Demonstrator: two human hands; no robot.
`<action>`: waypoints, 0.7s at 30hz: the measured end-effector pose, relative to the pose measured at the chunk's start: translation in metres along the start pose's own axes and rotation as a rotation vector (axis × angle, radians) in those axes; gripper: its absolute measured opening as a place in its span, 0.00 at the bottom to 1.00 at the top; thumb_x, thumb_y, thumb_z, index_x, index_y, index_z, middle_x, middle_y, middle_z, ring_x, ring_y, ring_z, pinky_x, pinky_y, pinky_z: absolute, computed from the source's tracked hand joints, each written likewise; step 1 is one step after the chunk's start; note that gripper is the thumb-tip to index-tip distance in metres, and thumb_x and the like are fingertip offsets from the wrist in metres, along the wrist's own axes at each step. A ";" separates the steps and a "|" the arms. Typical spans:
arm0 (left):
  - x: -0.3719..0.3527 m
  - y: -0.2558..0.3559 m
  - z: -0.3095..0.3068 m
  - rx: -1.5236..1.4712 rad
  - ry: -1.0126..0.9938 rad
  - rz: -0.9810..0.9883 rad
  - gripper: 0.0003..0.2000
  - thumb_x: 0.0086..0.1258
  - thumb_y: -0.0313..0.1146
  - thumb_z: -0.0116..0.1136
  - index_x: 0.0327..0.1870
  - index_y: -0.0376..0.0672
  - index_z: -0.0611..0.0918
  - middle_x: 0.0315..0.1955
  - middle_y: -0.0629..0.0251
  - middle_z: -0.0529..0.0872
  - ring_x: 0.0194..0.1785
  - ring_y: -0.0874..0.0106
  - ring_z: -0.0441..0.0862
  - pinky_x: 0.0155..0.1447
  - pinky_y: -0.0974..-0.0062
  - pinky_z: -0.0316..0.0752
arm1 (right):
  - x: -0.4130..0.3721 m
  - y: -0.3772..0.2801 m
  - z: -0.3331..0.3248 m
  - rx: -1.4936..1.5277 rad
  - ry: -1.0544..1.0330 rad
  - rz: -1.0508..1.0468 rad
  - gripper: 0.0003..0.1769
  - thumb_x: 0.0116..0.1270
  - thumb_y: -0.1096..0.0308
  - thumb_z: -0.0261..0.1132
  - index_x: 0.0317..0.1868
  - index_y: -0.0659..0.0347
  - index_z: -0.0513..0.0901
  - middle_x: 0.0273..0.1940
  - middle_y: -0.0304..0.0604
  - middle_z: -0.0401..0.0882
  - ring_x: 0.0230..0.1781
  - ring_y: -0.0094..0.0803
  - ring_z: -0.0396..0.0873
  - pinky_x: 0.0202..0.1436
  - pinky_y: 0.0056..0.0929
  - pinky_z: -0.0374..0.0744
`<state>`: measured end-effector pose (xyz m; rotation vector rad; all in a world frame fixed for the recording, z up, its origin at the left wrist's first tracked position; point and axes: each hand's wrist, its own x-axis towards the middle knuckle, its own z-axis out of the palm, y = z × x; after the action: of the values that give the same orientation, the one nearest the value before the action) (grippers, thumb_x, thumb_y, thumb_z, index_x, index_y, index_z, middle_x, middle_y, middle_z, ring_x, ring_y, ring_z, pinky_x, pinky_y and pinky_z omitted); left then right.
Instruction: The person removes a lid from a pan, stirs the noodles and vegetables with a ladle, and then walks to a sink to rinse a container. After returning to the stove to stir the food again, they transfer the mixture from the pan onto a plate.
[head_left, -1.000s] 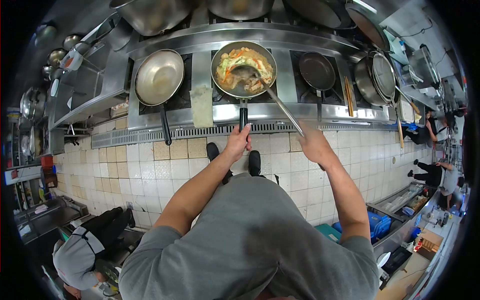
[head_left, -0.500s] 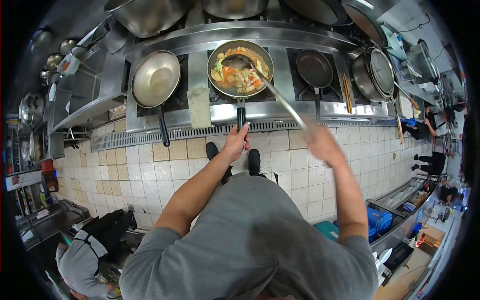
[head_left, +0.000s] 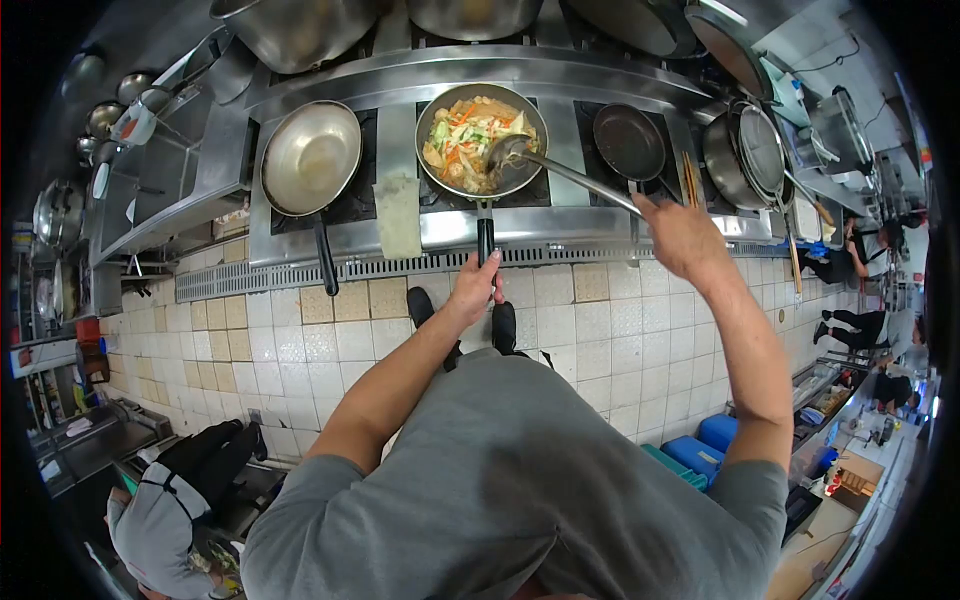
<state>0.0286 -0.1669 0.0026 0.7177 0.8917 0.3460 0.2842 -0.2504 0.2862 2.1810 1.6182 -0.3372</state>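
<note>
My left hand (head_left: 474, 288) is closed around the black handle of a frying pan (head_left: 428, 166) on the middle burner. Chopped vegetables (head_left: 475, 128), with green, white and orange pieces, fill much of the pan. My right hand (head_left: 684, 236) grips the far end of a long metal ladle (head_left: 583, 180). The ladle's bowl rests in the food at the pan's right side. To the left sits a larger pale frying pan (head_left: 312, 160) with a black handle, and a folded cloth (head_left: 398, 216) lies between the two pans.
A small dark frying pan (head_left: 629, 143) sits on the right burner, with wooden chopsticks (head_left: 692, 182) beside it. Strainers (head_left: 762, 150) and pots stand farther right. Large pots (head_left: 300, 35) line the back. Co-workers (head_left: 165, 515) are at the lower left and far right.
My right hand has moved right and slightly up, drawing the ladle's bowl from the pan's upper middle to its right side. The food has shifted; my left hand keeps its hold.
</note>
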 end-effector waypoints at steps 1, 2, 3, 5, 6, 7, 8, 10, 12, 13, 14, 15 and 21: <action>0.003 0.000 0.000 -0.005 0.000 0.007 0.14 0.76 0.48 0.54 0.44 0.47 0.70 0.21 0.69 0.74 0.17 0.74 0.71 0.26 0.69 0.73 | -0.002 -0.001 0.005 0.065 0.025 0.017 0.30 0.63 0.76 0.57 0.68 0.55 0.71 0.43 0.53 0.84 0.47 0.50 0.82 0.50 0.46 0.80; 0.006 -0.001 -0.001 -0.001 -0.002 0.007 0.14 0.76 0.48 0.54 0.44 0.47 0.70 0.22 0.69 0.74 0.18 0.73 0.71 0.26 0.69 0.73 | -0.008 0.007 0.013 0.169 0.098 -0.016 0.30 0.63 0.74 0.59 0.68 0.56 0.71 0.44 0.56 0.84 0.46 0.52 0.82 0.51 0.46 0.80; 0.004 -0.005 -0.003 0.004 -0.002 -0.001 0.14 0.76 0.48 0.54 0.44 0.47 0.70 0.22 0.69 0.74 0.18 0.73 0.71 0.26 0.69 0.73 | -0.007 0.011 0.026 0.165 0.093 -0.025 0.30 0.63 0.74 0.59 0.68 0.56 0.71 0.44 0.56 0.84 0.46 0.52 0.82 0.51 0.46 0.80; 0.002 -0.006 -0.003 -0.009 0.005 -0.007 0.14 0.76 0.48 0.54 0.45 0.47 0.70 0.22 0.69 0.74 0.18 0.73 0.71 0.26 0.69 0.73 | -0.003 0.015 0.054 0.497 0.262 -0.145 0.30 0.65 0.71 0.61 0.68 0.58 0.70 0.45 0.61 0.83 0.46 0.56 0.81 0.53 0.46 0.79; 0.003 -0.004 -0.002 -0.013 0.004 -0.009 0.15 0.76 0.48 0.54 0.45 0.47 0.70 0.22 0.69 0.74 0.18 0.73 0.71 0.26 0.69 0.73 | 0.003 -0.001 0.054 0.588 0.168 -0.052 0.30 0.65 0.69 0.62 0.69 0.59 0.70 0.55 0.64 0.78 0.55 0.57 0.78 0.59 0.40 0.77; 0.003 -0.003 0.000 -0.010 0.002 -0.008 0.15 0.76 0.48 0.54 0.45 0.47 0.70 0.22 0.69 0.74 0.18 0.73 0.71 0.26 0.69 0.73 | 0.015 -0.016 0.061 0.621 0.148 -0.009 0.30 0.65 0.69 0.62 0.69 0.59 0.69 0.55 0.64 0.78 0.55 0.57 0.78 0.59 0.41 0.76; 0.001 -0.002 0.000 -0.020 -0.004 -0.008 0.15 0.76 0.48 0.54 0.45 0.47 0.70 0.22 0.69 0.74 0.18 0.73 0.71 0.26 0.69 0.73 | 0.027 -0.030 0.072 0.655 0.127 0.033 0.30 0.65 0.69 0.62 0.69 0.59 0.69 0.54 0.63 0.78 0.55 0.57 0.77 0.59 0.42 0.76; 0.000 0.000 0.000 -0.022 -0.006 -0.008 0.15 0.76 0.48 0.54 0.45 0.47 0.70 0.22 0.69 0.73 0.18 0.73 0.71 0.26 0.69 0.72 | 0.042 -0.057 0.093 0.613 0.154 0.019 0.30 0.66 0.69 0.60 0.69 0.59 0.69 0.48 0.62 0.80 0.50 0.57 0.79 0.55 0.46 0.77; 0.001 -0.001 0.000 -0.021 -0.010 -0.010 0.14 0.76 0.47 0.54 0.44 0.47 0.70 0.22 0.69 0.74 0.18 0.73 0.71 0.26 0.69 0.72 | 0.038 -0.063 0.098 0.569 0.178 0.011 0.29 0.67 0.69 0.59 0.69 0.59 0.68 0.42 0.61 0.83 0.45 0.57 0.81 0.52 0.49 0.78; 0.000 -0.001 0.000 -0.017 -0.013 -0.012 0.14 0.76 0.47 0.54 0.44 0.47 0.70 0.22 0.69 0.74 0.18 0.73 0.71 0.26 0.69 0.72 | 0.026 -0.062 0.096 0.527 0.184 -0.002 0.29 0.67 0.69 0.59 0.70 0.58 0.68 0.41 0.60 0.83 0.44 0.57 0.81 0.51 0.50 0.78; 0.000 -0.001 0.000 -0.016 -0.017 -0.004 0.14 0.76 0.47 0.54 0.44 0.47 0.70 0.22 0.69 0.74 0.18 0.73 0.71 0.26 0.69 0.72 | 0.014 -0.061 0.093 0.481 0.191 -0.017 0.29 0.67 0.69 0.58 0.70 0.58 0.68 0.41 0.59 0.82 0.44 0.56 0.82 0.50 0.50 0.79; 0.000 0.000 0.000 -0.019 -0.017 0.006 0.14 0.76 0.47 0.54 0.44 0.47 0.70 0.22 0.68 0.74 0.19 0.73 0.71 0.26 0.69 0.73 | 0.002 -0.058 0.091 0.478 0.191 -0.018 0.29 0.67 0.69 0.58 0.70 0.58 0.68 0.41 0.59 0.82 0.44 0.56 0.82 0.50 0.50 0.79; 0.002 -0.005 0.001 -0.032 0.009 0.005 0.13 0.76 0.47 0.54 0.43 0.47 0.71 0.22 0.69 0.74 0.18 0.74 0.71 0.24 0.71 0.73 | 0.029 -0.078 0.078 0.408 0.096 0.090 0.29 0.66 0.72 0.56 0.69 0.55 0.68 0.49 0.59 0.80 0.45 0.56 0.81 0.51 0.51 0.79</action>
<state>0.0306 -0.1698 -0.0013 0.6896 0.8911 0.3672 0.2220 -0.2415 0.1909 2.5963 1.6051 -0.5880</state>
